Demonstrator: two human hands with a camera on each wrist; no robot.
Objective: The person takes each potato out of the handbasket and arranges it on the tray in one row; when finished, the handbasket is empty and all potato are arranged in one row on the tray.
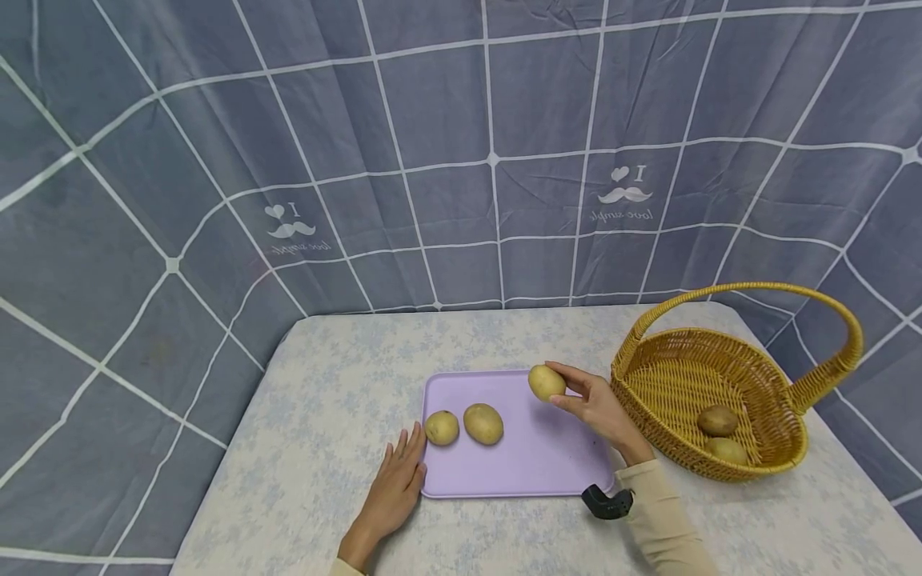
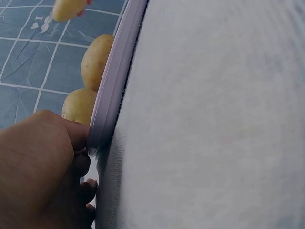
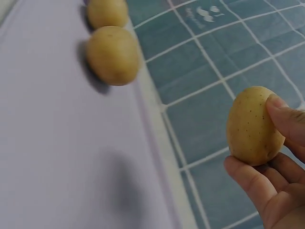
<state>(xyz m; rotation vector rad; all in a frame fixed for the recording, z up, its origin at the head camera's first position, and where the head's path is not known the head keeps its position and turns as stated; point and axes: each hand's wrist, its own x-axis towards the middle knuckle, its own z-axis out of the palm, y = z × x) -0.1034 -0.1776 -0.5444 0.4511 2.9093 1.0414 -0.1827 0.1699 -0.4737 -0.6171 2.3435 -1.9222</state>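
Note:
My right hand (image 1: 592,402) grips a potato (image 3: 255,126) between thumb and fingers, raised over the right part of a lilac tray (image 1: 519,472). The tray below it catches a shadow in the right wrist view. Two more potatoes lie on the tray's left half: a smaller one (image 1: 442,428) by the left edge and a larger one (image 1: 483,424) beside it. My left hand (image 1: 392,488) rests flat with straight fingers along the tray's left edge, its thumb side against the rim in the left wrist view.
To the tray's right stands a yellow wicker basket (image 1: 648,412) with a tall arched handle. Inside lie a darker brown potato (image 1: 718,420) and a paler one (image 1: 726,450). A pale patterned cloth (image 1: 346,384) covers the table, and a grey checked curtain (image 1: 446,200) hangs behind.

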